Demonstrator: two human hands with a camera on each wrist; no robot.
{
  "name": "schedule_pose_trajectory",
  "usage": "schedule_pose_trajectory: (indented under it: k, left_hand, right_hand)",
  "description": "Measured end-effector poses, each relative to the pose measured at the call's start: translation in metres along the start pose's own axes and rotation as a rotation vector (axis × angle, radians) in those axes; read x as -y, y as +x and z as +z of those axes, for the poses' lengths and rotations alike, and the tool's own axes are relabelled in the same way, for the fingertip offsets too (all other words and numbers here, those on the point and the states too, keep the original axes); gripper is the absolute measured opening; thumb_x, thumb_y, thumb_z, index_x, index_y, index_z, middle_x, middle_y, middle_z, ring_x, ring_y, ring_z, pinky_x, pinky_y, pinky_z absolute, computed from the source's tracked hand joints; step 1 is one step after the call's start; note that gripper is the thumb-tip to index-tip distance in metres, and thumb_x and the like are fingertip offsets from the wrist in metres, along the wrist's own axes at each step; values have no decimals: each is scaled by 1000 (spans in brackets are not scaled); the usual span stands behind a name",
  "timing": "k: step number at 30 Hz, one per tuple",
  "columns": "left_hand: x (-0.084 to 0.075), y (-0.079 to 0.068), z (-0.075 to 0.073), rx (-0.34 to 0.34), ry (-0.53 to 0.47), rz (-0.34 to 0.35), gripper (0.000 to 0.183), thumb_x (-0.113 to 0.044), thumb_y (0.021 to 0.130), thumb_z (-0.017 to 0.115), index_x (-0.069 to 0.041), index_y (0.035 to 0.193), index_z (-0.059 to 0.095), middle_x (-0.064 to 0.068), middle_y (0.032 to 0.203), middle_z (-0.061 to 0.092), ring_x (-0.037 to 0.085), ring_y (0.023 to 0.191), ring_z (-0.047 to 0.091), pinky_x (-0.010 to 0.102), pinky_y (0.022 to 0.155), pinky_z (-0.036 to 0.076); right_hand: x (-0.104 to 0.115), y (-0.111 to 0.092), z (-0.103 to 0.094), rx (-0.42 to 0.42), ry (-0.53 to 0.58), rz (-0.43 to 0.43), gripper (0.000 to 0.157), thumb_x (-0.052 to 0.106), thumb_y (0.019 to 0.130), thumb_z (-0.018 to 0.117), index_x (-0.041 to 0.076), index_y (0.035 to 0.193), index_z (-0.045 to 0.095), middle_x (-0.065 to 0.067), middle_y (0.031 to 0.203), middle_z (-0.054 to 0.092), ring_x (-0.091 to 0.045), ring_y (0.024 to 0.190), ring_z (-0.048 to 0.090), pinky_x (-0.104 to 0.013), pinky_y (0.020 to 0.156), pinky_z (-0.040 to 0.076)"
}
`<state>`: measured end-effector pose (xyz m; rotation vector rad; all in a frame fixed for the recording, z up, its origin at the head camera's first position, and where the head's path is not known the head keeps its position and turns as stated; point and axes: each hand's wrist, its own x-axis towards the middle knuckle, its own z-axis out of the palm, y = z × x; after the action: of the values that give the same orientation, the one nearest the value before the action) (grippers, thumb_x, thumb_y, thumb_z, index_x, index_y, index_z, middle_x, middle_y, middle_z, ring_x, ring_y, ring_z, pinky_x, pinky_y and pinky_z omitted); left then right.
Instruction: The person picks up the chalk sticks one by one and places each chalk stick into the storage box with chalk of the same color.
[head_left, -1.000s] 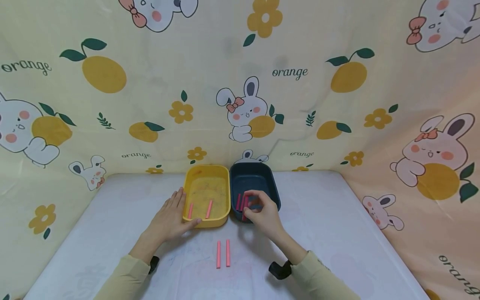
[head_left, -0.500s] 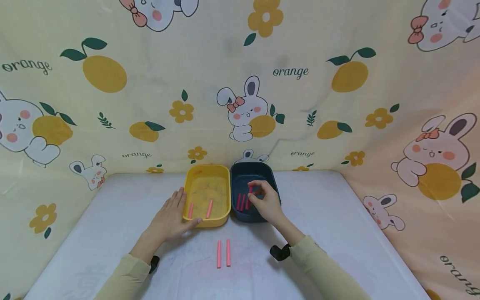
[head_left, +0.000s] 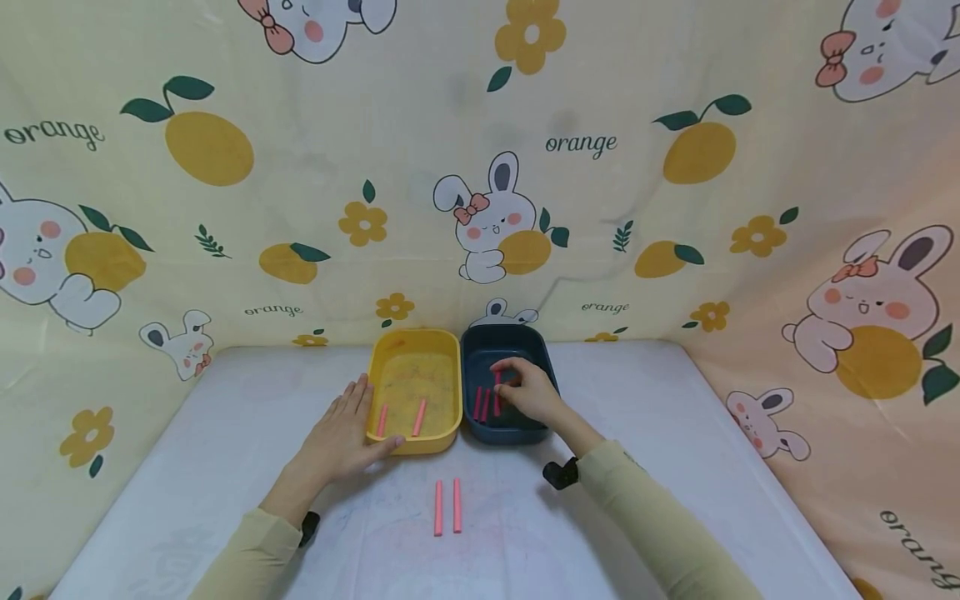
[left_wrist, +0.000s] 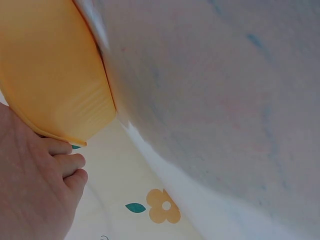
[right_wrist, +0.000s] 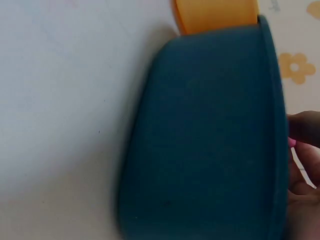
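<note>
In the head view, my right hand [head_left: 534, 395] reaches into the dark blue box [head_left: 508, 343] and pinches a pink chalk stick [head_left: 497, 405] between thumb and fingertip. Two more chalk sticks [head_left: 482, 405] lie side by side just left of it. In the right wrist view the box wall [right_wrist: 210, 135] hides most of that hand, and only a pink bit [right_wrist: 292, 142] shows. My left hand [head_left: 339, 435] rests against the yellow box [head_left: 412, 358], fingers straight along its left side and thumb at the front rim. Two pink chalk sticks [head_left: 419, 417] lie apart inside the yellow box.
Two pink chalk sticks [head_left: 457, 506] lie parallel on the white tabletop [head_left: 637, 517] in front of the boxes. The boxes stand side by side near the back edge. Behind them hangs a printed cloth [head_left: 585, 217] with rabbits and oranges.
My right hand has moved up and deeper into the dark blue box, then slightly left, with the chalk stick still pinched. My left hand stays in place.
</note>
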<state>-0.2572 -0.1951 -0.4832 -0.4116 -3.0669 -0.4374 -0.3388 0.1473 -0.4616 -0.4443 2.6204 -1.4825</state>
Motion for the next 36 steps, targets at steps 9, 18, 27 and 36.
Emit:
schedule_pose_trajectory:
  k: [9,18,27,36]
  left_hand:
    - [-1,0,0,-2,2,5,121,-83,91,46,11,161,16,26,171,9,45,157,15,59,126,21]
    - [-1,-2,1,-5,-1,4,120,-82,92,47,11,161,16,27,171,10,46,157,15,59,126,21]
    - [-3,-3,-1,-19,0,9,118,-79,93,49,12,160,18,27,171,11,46,157,16,59,126,21]
    - [-4,-2,-3,-7,-3,6,118,-80,92,49,12,160,18,26,171,10,46,157,16,59,126,21]
  right_hand:
    - [-12,14,0,73,7,101,33,0,97,68,-1,130,66,-11,102,73,-17,76,72,-33,72,61]
    - [-18,24,1,143,74,183,25,-4,98,63,-4,123,68,-13,107,67,-17,81,69,-35,75,64]
    - [-24,32,4,137,57,228,23,-4,97,66,-5,119,70,-14,103,70,-19,82,69,-35,74,64]
    - [-29,34,5,116,-43,194,20,-1,96,70,-5,115,75,-10,95,75,-16,78,72,-31,74,62]
